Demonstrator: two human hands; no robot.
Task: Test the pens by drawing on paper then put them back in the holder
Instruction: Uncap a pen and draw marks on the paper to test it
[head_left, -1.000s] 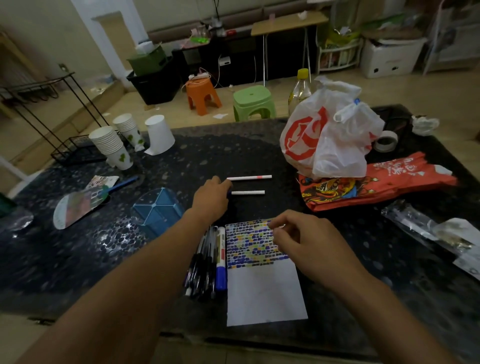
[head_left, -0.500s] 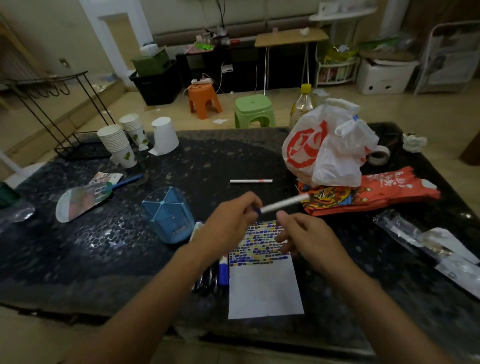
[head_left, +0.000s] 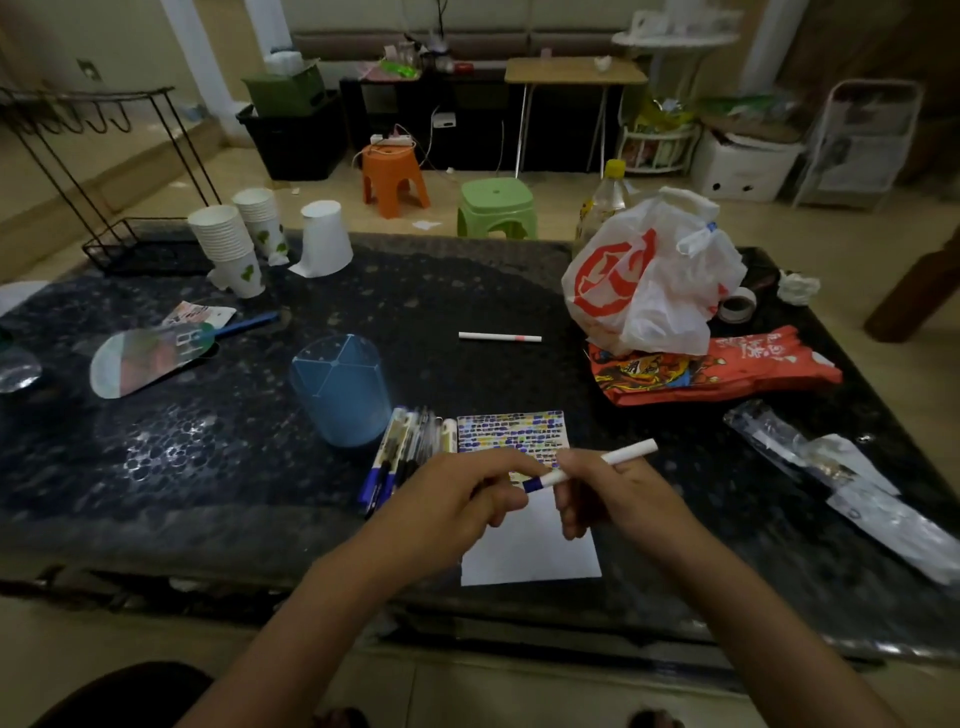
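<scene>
Since half a second ago: slim white plastic pen (head_left: 597, 464) carried nearer, above patterned white paper sheet (head_left: 530, 551); left hand (head_left: 457, 512) pinching blue cap end, right hand (head_left: 618, 499) gripping barrel; light, rigid, smooth; best held mid-barrel.

Both hands (head_left: 457, 499) (head_left: 618, 493) together, fingers (head_left: 498, 467) curled.

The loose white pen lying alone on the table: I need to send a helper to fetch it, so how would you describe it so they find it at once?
Start at the white plastic bag with red print on the dark table. Just left of its base lies a thin white pen, flat and sideways. Unlike the bundle of pens beside the blue holder, it lies alone and has a small pink band.
</scene>
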